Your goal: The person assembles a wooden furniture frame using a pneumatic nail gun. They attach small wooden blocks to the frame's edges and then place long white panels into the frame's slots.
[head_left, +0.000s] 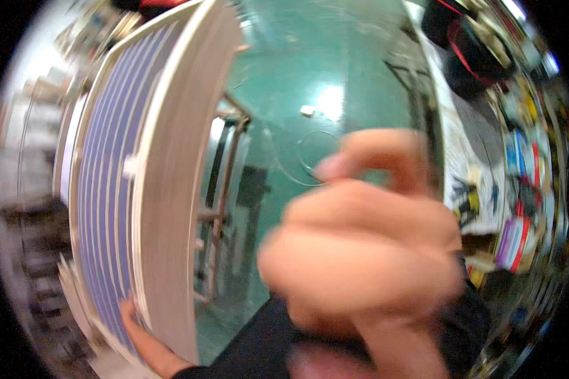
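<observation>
A long shallow box-like frame (182, 126) with pale wood-grain sides stands tilted on my left. Blue-violet strips divided by pale slats (110, 164) fill its face. My left hand (130, 312) grips the near end of the frame's pale rim, its fingers hooked over the edge. Large and blurred in front of me, my right hand (367, 246) is raised with its fingers curled in. Whatever it holds, if anything, is hidden. The right hand is apart from the frame and covers part of the green floor behind it.
A metal stand (221, 202) is beside the frame. The green floor (284, 69) bears a small pale block (307, 111) and a thin looped wire (300, 180). At right, a white-covered bench (452, 120) holds a black bag (474, 57), tools and coloured packets (515, 243).
</observation>
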`<state>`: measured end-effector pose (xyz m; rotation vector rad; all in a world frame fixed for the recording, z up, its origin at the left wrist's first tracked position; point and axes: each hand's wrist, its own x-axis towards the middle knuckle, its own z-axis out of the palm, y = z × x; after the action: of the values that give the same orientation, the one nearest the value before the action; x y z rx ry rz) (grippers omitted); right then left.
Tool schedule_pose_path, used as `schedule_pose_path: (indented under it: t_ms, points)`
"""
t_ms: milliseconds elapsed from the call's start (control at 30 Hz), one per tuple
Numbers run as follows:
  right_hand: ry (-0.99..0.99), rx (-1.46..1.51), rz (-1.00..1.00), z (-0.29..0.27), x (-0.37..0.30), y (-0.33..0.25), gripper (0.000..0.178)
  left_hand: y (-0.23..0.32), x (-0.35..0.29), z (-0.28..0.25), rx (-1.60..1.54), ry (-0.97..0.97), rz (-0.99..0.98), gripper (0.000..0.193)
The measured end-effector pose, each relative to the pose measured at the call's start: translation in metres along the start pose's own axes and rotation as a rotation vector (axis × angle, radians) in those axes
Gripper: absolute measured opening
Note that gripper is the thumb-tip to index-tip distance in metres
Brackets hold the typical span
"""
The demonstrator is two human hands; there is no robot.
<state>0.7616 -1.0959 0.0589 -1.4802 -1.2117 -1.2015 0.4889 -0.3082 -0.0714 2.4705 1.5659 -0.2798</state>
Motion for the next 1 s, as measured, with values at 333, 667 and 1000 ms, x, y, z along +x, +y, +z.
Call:
schedule_pose_path:
  t_ms: [333,667,1000]
  points:
    - [0.102,-1.256,1.527,-0.225,-0.480,-0.027,0.035,0.234,-0.173,0.078,-0.149,0.629,0.379,0.041]
    - [-0.179,-1.588,2.579,-0.397,-0.556,-0.073,0.093,0.295,-0.285,0.288,-0.400,-0.037,0.794,0.016]
    - [0.521,-1.577,2.227,-0.458,-0.629,-0.154,0.074,0.184,-0.302,0.413,-0.233,-0.654,0.520,0.027]
